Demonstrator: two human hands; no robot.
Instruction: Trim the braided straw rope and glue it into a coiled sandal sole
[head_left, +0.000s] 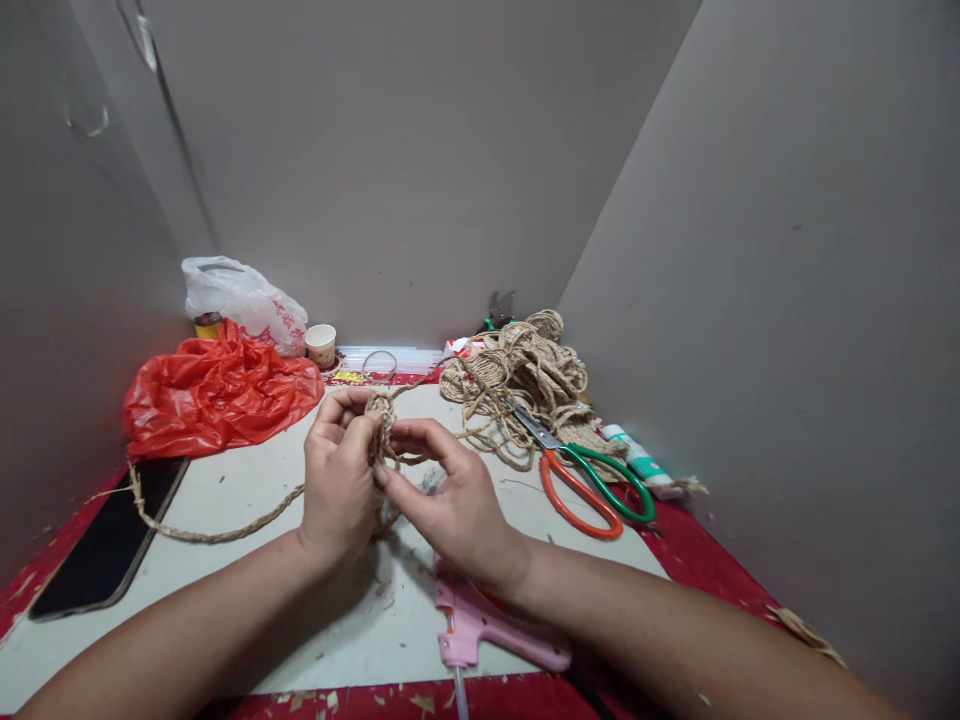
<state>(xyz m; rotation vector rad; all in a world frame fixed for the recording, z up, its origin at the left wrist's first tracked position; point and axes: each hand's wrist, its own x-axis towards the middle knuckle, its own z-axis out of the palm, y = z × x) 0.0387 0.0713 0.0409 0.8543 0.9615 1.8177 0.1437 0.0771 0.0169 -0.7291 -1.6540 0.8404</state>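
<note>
Between my two hands, raised over the white board (322,630), is a small coil of braided straw rope (382,408). My left hand (341,470) pinches it from the left, thumb on the near face. The thumb and forefinger of my right hand (454,500) close on its right side. One rope tail (217,537) runs out left of my left hand, its frayed end over the phone. Another strand leads back toward the rope pile (525,365). A pink glue gun (480,625) lies below my right hand, partly hidden by it.
Scissors (592,490) with orange and green handles lie at right, blades on the rope. A black phone (105,545) and a red plastic bag (217,395) are at left. Behind stand a paper cup (321,345) and clear glue sticks (405,360). Grey walls enclose the table.
</note>
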